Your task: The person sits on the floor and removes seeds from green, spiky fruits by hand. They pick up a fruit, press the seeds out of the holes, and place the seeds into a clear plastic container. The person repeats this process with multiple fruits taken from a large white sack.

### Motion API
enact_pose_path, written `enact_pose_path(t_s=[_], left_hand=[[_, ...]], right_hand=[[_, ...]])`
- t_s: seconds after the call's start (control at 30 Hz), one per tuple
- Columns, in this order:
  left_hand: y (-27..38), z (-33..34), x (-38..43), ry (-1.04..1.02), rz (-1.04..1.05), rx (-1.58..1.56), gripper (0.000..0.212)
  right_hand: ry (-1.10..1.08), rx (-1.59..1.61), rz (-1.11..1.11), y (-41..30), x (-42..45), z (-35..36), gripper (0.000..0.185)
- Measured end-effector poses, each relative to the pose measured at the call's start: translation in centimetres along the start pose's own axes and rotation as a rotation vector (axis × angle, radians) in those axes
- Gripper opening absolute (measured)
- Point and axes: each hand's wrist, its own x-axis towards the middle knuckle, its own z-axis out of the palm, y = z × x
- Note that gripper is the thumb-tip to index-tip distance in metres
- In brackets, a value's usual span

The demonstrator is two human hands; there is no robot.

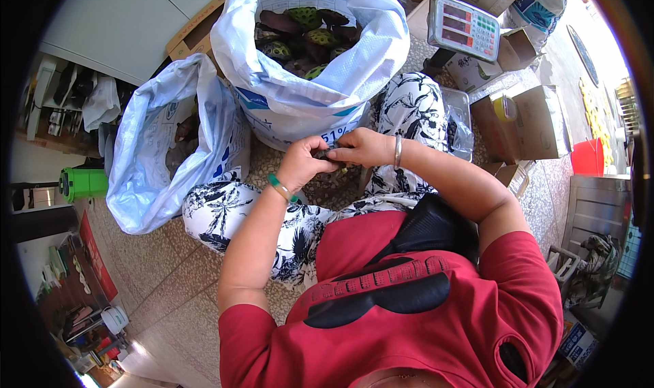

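Note:
My left hand (305, 164), with a green and tan bangle at its wrist, and my right hand (364, 148), with a silver bangle, meet between my knees. Both grip a small dark piece (323, 154), perhaps part of a lotus seed pod; the fingers hide most of it. Just beyond my hands stands a large white woven sack (301, 127), its rim rolled down, holding green and dark lotus seed pods (321, 37). To its left a smaller woven sack (138, 183) gapes, with brownish matter (188, 128) inside. Below my hands, more dark bits lie in shadow.
A price-computing scale (464, 28) stands at the upper right. Beside my right knee are a clear plastic container (460, 127) and an opened cardboard box (531, 122). Farther off are a red bucket (587, 157) and, at the left, a green bin (84, 183).

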Motion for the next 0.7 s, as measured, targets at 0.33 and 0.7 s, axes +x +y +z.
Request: enact_pose_path(t_s=[0.33, 0.7], left_hand=[[1.8, -0.1, 0.4, -0.103, -0.281, -0.428, 0.031], [1.3, 0.0, 0.6, -0.026, -0.308, -0.42, 0.028]], right_hand=[[-0.28, 1.222, -0.086, 3.7, -3.9, -3.5, 0.024], [0.675, 1.293, -0.061, 21.8, -17.1, -12.7, 0.023]])
